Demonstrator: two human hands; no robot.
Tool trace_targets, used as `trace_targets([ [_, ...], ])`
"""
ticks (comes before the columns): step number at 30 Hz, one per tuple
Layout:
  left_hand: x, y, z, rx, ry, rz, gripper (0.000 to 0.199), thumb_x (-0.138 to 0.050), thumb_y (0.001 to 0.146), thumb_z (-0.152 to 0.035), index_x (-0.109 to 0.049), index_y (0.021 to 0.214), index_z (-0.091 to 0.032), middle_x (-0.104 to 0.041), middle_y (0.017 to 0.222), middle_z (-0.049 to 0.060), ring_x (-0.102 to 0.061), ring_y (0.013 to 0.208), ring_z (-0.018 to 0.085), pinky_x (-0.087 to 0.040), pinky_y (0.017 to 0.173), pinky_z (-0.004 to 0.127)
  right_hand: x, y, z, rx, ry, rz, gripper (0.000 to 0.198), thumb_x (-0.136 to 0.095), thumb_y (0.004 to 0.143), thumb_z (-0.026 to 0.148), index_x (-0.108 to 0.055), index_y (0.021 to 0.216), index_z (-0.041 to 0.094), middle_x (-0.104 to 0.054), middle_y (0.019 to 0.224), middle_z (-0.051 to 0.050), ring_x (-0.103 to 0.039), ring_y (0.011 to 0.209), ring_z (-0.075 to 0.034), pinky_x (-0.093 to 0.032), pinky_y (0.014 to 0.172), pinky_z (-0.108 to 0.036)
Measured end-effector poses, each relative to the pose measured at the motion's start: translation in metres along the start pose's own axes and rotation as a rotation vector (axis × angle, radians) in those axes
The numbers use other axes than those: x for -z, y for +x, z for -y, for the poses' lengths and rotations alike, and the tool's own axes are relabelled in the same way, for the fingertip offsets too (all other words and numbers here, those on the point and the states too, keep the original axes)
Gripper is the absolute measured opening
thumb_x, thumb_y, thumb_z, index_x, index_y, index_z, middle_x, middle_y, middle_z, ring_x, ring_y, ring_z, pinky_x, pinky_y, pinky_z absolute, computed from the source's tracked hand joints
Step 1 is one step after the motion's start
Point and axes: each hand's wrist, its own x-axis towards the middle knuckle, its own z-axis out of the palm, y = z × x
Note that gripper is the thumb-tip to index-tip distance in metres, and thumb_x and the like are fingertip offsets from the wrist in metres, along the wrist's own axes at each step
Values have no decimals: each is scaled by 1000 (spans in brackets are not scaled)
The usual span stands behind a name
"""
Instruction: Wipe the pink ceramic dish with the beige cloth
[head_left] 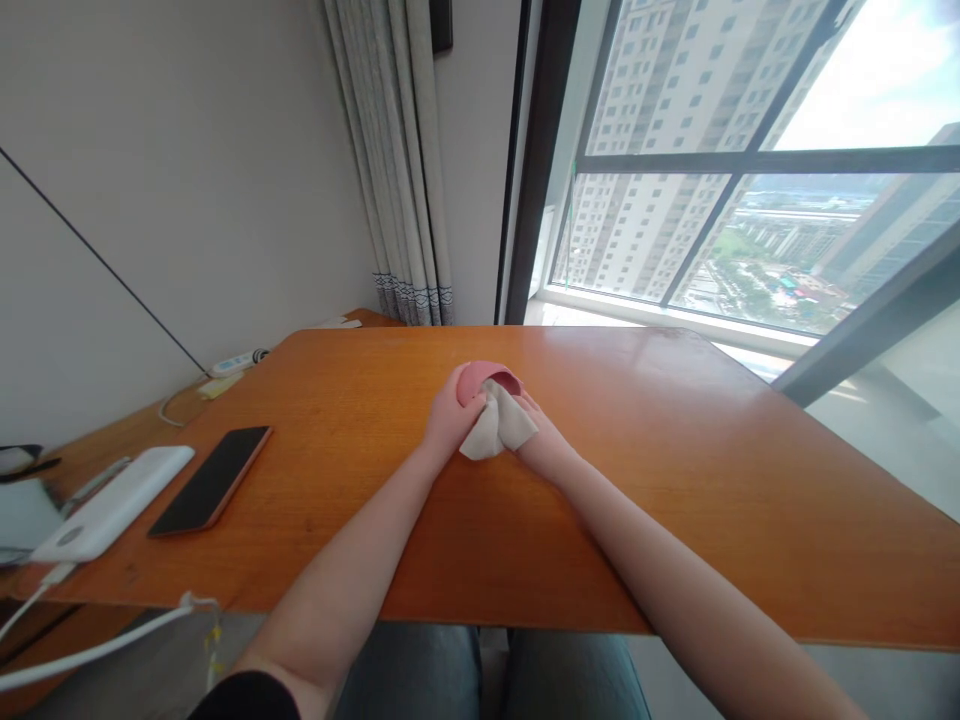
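A small pink bowl [478,377] is tipped on its side above the middle of the wooden table, its opening facing me. My left hand [448,414] is closed around the bowl's left side, the thumb near the rim. A crumpled white tissue [495,425] is partly tucked into the bowl and hangs out below the rim. My right hand [543,438] is at the bowl's right side, gripping the tissue against it. Its fingertips are largely hidden behind the tissue and the bowl.
On the table [360,400], a dark phone [211,482] lies at the left beside a white power bank [116,503] with a cable. A white power strip [238,362] is at the far left. Curtain [401,160] and window [735,160] stand behind the table.
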Motion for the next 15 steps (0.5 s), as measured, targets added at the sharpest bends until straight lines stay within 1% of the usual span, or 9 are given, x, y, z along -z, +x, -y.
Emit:
trace_targets([
  [2, 6, 4, -1, 33, 20, 31, 49, -65, 72, -28, -54, 120, -20, -58, 125, 9, -51, 119, 28, -37, 105, 44, 6, -3, 4, 8, 2, 18, 40, -55, 86, 33, -55, 126, 28, -62, 122, -6, -50, 123, -24, -43, 103, -41],
  [4, 5, 4, -1, 130, -52, 31, 54, -67, 71, -30, -52, 122, -18, -59, 123, 10, -53, 116, 28, -40, 102, 43, 10, -4, 6, 20, 6, 18, 39, -55, 86, 32, -55, 125, 28, -62, 120, -6, -50, 122, -24, -40, 107, -44],
  [7, -10, -1, 3, 316, -335, 12, 62, -66, 75, -38, -43, 130, -21, -60, 121, 10, -57, 113, 25, -46, 96, 41, 11, -3, 4, 6, 16, -26, 35, -49, 89, 28, -57, 123, 28, -64, 115, -5, -53, 118, -23, -35, 110, -45],
  [9, -24, -5, 6, 370, -523, 30, 57, -64, 78, -40, -42, 128, -26, -58, 125, 8, -57, 114, 23, -47, 96, 39, 10, -2, 1, -26, 25, -46, 36, -48, 89, 27, -56, 124, 28, -64, 117, -5, -53, 118, -23, -35, 110, -45],
  [10, -29, -7, 8, 389, -575, 41, 54, -64, 78, -41, -44, 126, -26, -58, 127, 8, -56, 115, 23, -46, 96, 39, 9, -1, -1, -43, 30, -48, 38, -49, 89, 28, -54, 126, 29, -63, 119, -5, -53, 119, -23, -36, 109, -45],
  [11, -32, -8, 11, 411, -595, 47, 51, -64, 78, -41, -46, 123, -26, -57, 128, 8, -56, 116, 23, -46, 97, 39, 8, -1, -2, -55, 35, -46, 40, -49, 88, 28, -52, 128, 29, -61, 122, -4, -52, 120, -23, -37, 108, -45],
  [13, -32, -6, 16, 425, -548, 41, 48, -63, 79, -42, -48, 120, -25, -58, 127, 9, -56, 116, 24, -45, 98, 42, 5, 0, -4, -72, 36, -32, 45, -50, 88, 29, -47, 132, 31, -59, 125, -4, -52, 121, -23, -41, 106, -44],
  [15, -23, -1, 20, 350, -426, 22, 47, -61, 79, -43, -50, 121, -24, -55, 131, 9, -51, 123, 24, -40, 103, 41, 5, 0, -4, -57, 28, -6, 47, -51, 88, 29, -45, 135, 32, -59, 127, -2, -50, 123, -22, -42, 105, -42],
])
